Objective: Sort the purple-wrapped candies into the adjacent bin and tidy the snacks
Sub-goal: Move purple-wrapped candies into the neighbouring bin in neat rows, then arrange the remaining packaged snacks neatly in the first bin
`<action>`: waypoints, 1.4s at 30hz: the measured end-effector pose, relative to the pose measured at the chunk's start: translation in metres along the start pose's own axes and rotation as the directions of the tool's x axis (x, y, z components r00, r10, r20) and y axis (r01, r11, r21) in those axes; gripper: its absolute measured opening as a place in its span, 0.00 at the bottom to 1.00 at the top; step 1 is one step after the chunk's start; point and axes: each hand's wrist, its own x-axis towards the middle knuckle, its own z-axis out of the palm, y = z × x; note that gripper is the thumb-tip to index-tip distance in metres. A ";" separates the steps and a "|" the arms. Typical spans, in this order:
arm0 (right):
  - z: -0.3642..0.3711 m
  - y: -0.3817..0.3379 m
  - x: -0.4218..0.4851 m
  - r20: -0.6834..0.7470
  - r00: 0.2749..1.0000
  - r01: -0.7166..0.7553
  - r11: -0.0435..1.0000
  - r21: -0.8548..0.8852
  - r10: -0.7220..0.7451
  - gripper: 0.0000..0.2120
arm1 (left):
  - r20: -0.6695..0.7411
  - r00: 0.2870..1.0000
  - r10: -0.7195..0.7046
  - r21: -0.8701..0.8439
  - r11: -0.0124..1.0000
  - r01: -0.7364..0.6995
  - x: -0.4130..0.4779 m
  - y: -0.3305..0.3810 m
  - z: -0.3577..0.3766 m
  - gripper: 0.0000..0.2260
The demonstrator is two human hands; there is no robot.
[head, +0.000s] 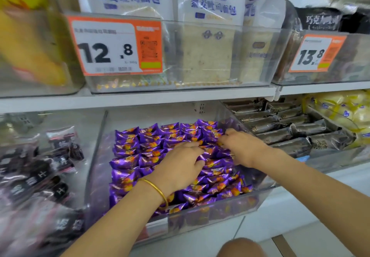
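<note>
A clear plastic bin (200, 222) on the lower shelf is filled with several rows of purple-wrapped candies (132, 148). My left hand (180, 164), a gold bangle on its wrist, lies over the middle of the pile with its fingers curled down onto the wrappers. My right hand (240, 146) reaches in from the right, fingertips pinching at purple candies near the bin's right wall. Whether either hand has lifted a candy is hidden by the fingers.
Right of the purple bin stands a bin of dark brown wrapped bars (290, 128), then yellow packs (340, 108). Dark packets (40, 172) fill the bin on the left. The upper shelf (160, 96) holds bread bags behind price tags 12.8 and 13.8.
</note>
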 end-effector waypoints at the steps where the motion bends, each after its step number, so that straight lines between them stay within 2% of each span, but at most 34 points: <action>1: -0.003 -0.001 -0.002 -0.018 1.000 -0.006 1.000 -0.022 0.006 0.22 | -0.051 0.998 0.022 -0.012 1.000 -0.023 -0.007 0.001 -0.006 0.18; 4: -0.018 -0.015 -0.010 -0.092 0.996 -0.020 1.000 -0.016 0.019 0.19 | -0.216 0.973 0.076 -0.083 0.992 -0.096 -0.037 -0.003 -0.026 0.16; 6: -0.027 -0.034 -0.015 -0.188 0.982 -0.001 0.998 0.063 0.013 0.19 | -0.291 0.953 0.081 -0.119 0.986 -0.120 -0.061 -0.007 -0.038 0.15; 8: -0.041 -0.073 -0.020 -0.342 0.939 0.122 0.968 0.219 -0.041 0.21 | -0.369 0.925 0.085 -0.119 0.983 -0.138 -0.092 -0.020 -0.053 0.14; 11: -0.068 -0.146 -0.032 -0.515 0.843 0.392 0.834 0.388 -0.156 0.19 | -0.471 0.882 0.013 -0.169 0.980 -0.105 -0.143 -0.051 -0.081 0.12; 14: -0.090 -0.213 -0.035 -0.578 0.766 0.565 0.723 0.398 -0.280 0.19 | -0.499 0.852 -0.159 -0.198 0.978 0.067 -0.191 -0.090 -0.109 0.11; 17: -0.106 -0.262 -0.021 -0.480 0.777 0.618 0.635 0.463 -0.407 0.19 | -0.393 0.843 -0.369 -0.136 0.929 0.343 -0.226 -0.129 -0.126 0.11; 19: -0.110 -0.283 -0.006 -0.295 0.806 0.589 0.647 0.484 -0.513 0.21 | -0.266 0.836 -0.480 -0.091 0.876 0.474 -0.237 -0.149 -0.127 0.13; 22: -0.104 -0.304 0.014 0.006 0.755 0.599 0.693 0.402 -0.656 0.29 | -0.091 0.823 -0.561 -0.008 0.826 0.563 -0.241 -0.167 -0.124 0.15; 25: -0.098 -0.311 0.026 0.135 0.692 0.623 0.682 0.383 -0.709 0.35 | 0.014 0.826 -0.563 0.046 0.826 0.562 -0.241 -0.179 -0.116 0.12; 28: -0.093 -0.308 0.034 0.168 0.668 0.616 0.666 0.421 -0.725 0.39 | 0.123 0.832 -0.542 0.100 0.840 0.532 -0.240 -0.184 -0.111 0.15; 31: -0.084 -0.305 0.036 0.155 0.648 0.622 0.635 0.458 -0.746 0.36 | 0.160 0.824 -0.544 0.074 0.839 0.540 -0.242 -0.183 -0.113 0.11; 34: -0.084 -0.302 0.034 0.136 0.691 0.573 0.652 0.496 -0.710 0.31 | 0.235 0.788 -0.569 0.017 0.813 0.581 -0.240 -0.180 -0.119 0.18; 38: -0.090 -0.297 0.031 0.043 0.773 0.544 0.696 0.469 -0.633 0.27 | 0.186 0.838 -0.514 -0.001 0.852 0.523 -0.231 -0.176 -0.120 0.19; 42: -0.091 -0.294 0.024 -0.040 0.847 0.484 0.737 0.472 -0.530 0.26 | 0.100 0.897 -0.430 -0.346 0.831 0.437 -0.219 -0.179 -0.114 0.18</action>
